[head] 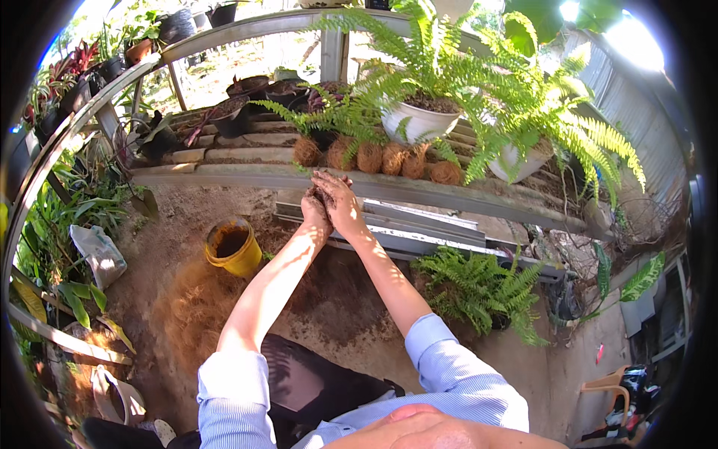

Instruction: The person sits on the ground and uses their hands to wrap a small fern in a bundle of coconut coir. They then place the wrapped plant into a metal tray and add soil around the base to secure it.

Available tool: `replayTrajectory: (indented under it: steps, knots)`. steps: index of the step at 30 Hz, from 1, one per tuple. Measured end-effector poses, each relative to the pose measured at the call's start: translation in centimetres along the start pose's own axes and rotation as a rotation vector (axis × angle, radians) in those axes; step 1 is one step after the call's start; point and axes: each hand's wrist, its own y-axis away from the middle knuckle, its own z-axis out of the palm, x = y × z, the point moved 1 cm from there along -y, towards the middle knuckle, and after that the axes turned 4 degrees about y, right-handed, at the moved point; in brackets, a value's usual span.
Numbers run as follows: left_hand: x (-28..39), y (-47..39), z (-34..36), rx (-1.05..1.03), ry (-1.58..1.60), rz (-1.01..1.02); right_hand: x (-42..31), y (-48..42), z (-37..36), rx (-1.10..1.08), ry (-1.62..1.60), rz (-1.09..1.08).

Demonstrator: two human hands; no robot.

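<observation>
Both of my hands are soiled and pressed together in front of the slatted plant bench (252, 178). My left hand (316, 209) and my right hand (342, 202) are cupped around a dark lump of soil (321, 196), mostly hidden between the palms. Just beyond them, several fibre-wrapped balls (369, 157) sit in a row along the bench's front. A yellow bucket (234, 247) with dark contents stands on the ground, left of my forearms. Loose brown coconut fibre (193, 308) lies in a heap beside and below it.
Ferns in white pots (418, 123) and dark pots (231, 119) stand on the bench. Under its front edge lie metal channels (426, 224). Another fern (482, 286) is at the right on the ground, a plastic bag (101, 255) at the left, and a chair (611, 387) at lower right.
</observation>
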Motion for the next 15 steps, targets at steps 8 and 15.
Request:
replayTrajectory:
  steps: [8, 15]
  knots:
    - [3.7, 0.6, -2.5, 0.005, 0.029, -0.051, -1.6, -0.8, 3.7, -0.011, 0.147, -0.040]
    - [8.0, 3.3, -6.9, 0.049, 0.095, -0.062, -2.7, 1.3, 9.8, -0.101, 0.176, -0.128]
